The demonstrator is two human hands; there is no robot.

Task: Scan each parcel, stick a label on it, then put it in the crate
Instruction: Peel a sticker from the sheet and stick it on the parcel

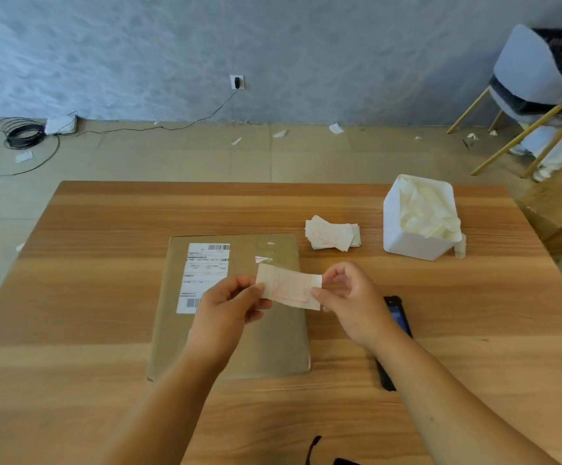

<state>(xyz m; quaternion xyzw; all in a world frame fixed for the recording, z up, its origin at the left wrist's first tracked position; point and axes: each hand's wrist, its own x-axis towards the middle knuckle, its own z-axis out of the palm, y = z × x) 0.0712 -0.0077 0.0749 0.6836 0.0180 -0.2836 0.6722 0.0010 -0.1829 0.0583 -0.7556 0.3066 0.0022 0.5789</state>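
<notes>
Nearest the camera, a small black object (315, 448) lies at the surface (71, 297) edge; what it is cannot be told.

Both forearms reach forward over the surface. A black scanner (397, 315) lies flat just right of the parcel (273, 347), partly hidden under the right forearm.

The left hand (226, 307) pinches the left end of a label (289, 288) between thumb and fingers. The right hand (350, 300) pinches the right end, at its lower corner, in the same way. The label is held off the surface, roughly level, above the parcel's right half. It is pale with a red printed frame.

The parcel is a flat brown cardboard box lying on the surface centre. A white waybill (205, 266) with barcodes is stuck on its left half, with tape scraps near its top right.

Beyond, to the right, a loose stack (331, 236) of similar labels lies on the surface. Further right stands a white bin (414, 243) holding crumpled pale paper.

On the floor behind are paper scraps, a coiled cable (21, 132) and a lead running to a wall socket (237, 82). A chair (534, 72) stands far right.
</notes>
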